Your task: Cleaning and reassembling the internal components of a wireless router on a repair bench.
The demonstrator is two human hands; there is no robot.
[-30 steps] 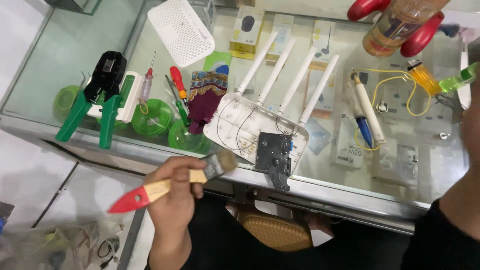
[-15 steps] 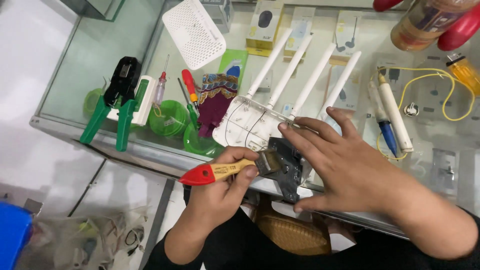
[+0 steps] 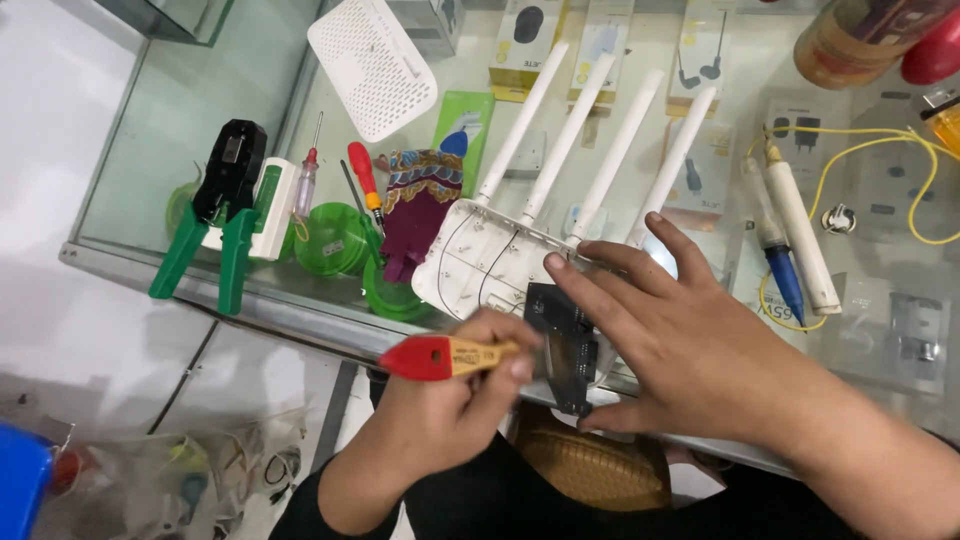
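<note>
Glass counter [image 3: 160,150], display case beneath, boxed goods visible through the top.

Item one: our left hand [image 3: 440,410], fingers closed round a brush [image 3: 455,356] with a red and yellow handle; its bristle end lies against the circuit board [image 3: 568,345], blurred, so we cannot tell how it meets the board.

Item two: our right hand [image 3: 690,350], spread flat and open, fingertips pressing the board, thumb at its lower edge; it grips nothing.

Item three: the board, dark, lying at the counter's near edge, partly over a white router shell [image 3: 490,262] with four upright-laid antennas pointing away from us.

Item four, left of the shell: patterned cloth [image 3: 415,205], red-handled screwdriver [image 3: 362,175], green tape rolls [image 3: 335,240], green-handled crimper [image 3: 220,215], a small clear screwdriver beside it.

Item five, far side: white perforated cover [image 3: 372,62].

Item six, right: white soldering iron [image 3: 800,235] with a blue one just beside it, yellow wire [image 3: 870,150] looping round them.
</note>
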